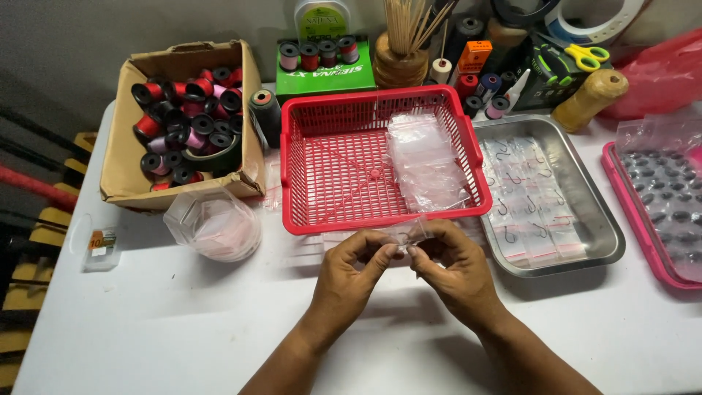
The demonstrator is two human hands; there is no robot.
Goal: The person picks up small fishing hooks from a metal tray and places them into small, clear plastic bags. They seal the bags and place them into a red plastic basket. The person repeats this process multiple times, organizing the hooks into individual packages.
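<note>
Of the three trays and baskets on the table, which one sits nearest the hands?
The red plastic basket, directly beyond both hands and holding clear bags. The metal tray lies further right, and the pink tray sits at the table's right edge.

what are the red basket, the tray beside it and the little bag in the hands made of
Red basket: moulded plastic by its look, open lattice, slight sheen. Tray: apparently steel, grey with reflective rim. Small bag pinched by both hands: thin clear plastic film, see-through and crinkled.

A pink tray (643, 219) of dark beads runs off the right edge; a tape roll (596, 18) is cut by the top. Contents of the small clear bag (411, 234), pinched between both hands' fingertips, stay too small to tell.
</note>
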